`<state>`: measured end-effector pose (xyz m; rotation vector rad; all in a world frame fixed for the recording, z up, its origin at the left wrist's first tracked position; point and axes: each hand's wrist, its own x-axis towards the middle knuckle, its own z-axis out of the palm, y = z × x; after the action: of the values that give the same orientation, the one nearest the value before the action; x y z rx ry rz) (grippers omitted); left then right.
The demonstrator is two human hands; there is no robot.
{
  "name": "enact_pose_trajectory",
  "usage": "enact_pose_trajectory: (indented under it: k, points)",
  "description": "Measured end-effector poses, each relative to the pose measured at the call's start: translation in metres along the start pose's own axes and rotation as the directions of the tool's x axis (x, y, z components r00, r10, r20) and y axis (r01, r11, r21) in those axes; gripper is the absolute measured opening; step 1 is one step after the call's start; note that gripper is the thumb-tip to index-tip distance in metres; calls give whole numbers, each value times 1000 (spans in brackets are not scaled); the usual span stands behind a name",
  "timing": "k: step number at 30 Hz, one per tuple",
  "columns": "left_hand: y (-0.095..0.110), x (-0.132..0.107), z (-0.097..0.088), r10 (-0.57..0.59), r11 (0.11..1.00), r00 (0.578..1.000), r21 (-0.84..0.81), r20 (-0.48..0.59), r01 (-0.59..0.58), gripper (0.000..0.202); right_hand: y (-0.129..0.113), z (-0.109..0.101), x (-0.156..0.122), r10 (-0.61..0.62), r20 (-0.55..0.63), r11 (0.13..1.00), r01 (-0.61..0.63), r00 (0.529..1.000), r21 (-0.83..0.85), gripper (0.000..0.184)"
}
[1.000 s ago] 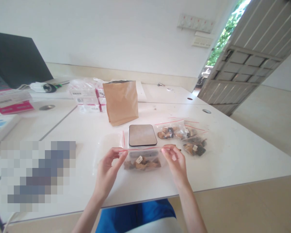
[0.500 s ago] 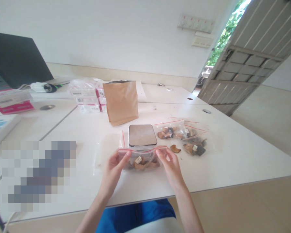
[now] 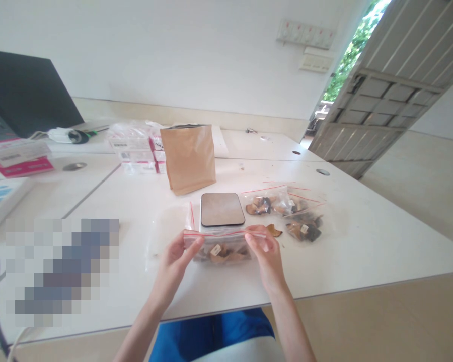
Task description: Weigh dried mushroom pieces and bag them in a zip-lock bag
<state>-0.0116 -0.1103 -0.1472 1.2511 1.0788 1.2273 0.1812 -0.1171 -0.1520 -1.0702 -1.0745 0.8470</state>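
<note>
A clear zip bag (image 3: 221, 247) of brown pieces is pinched at its red-striped top edge by left hand (image 3: 175, 266) and right hand (image 3: 268, 256), at 6 o'clock of the scale (image 3: 222, 209), above the white table (image 3: 362, 236).

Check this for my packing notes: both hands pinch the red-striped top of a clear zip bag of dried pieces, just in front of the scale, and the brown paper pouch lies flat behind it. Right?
Not quite. The head view shows the brown paper pouch standing upright, not lying flat, behind the scale. The rest holds: the left hand and right hand pinch the red-striped top of the clear zip bag of dried pieces, in front of the scale.
</note>
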Motion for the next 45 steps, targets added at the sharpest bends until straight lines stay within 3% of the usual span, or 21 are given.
enact_pose_trajectory:
  k: [4,10,17,26,29,37,41,45]
  points:
    - [-3,1,4,4,997,1000,-76,-12,-4,28,2,-3,1,13,65,1000,-14,998,14,15]
    - [3,6,7,-57,998,998,-15,-12,57,33,0,-8,0,48,166,999,-47,985,-10,19]
    - [1,8,9,20,998,999,56,-44,-18,30,-5,0,1,160,175,987,-161,972,-9,20]
    - [2,1,13,159,967,981,219,-108,-133,26,-1,-2,3,62,113,996,-54,992,-66,15]
    - [0,1,13,120,985,990,136,-68,-110,28,-1,-6,4,66,146,996,-55,987,-77,17]
    - [-2,3,9,-100,995,994,-9,36,100,34,-3,-3,3,125,281,992,-117,952,-45,23]
    - [0,1,12,-58,998,998,9,-2,58,31,-4,3,2,148,310,989,-143,939,-39,24]
    - [4,0,13,19,996,1000,84,-24,-17,28,-5,9,1,139,248,990,-132,959,-47,19]
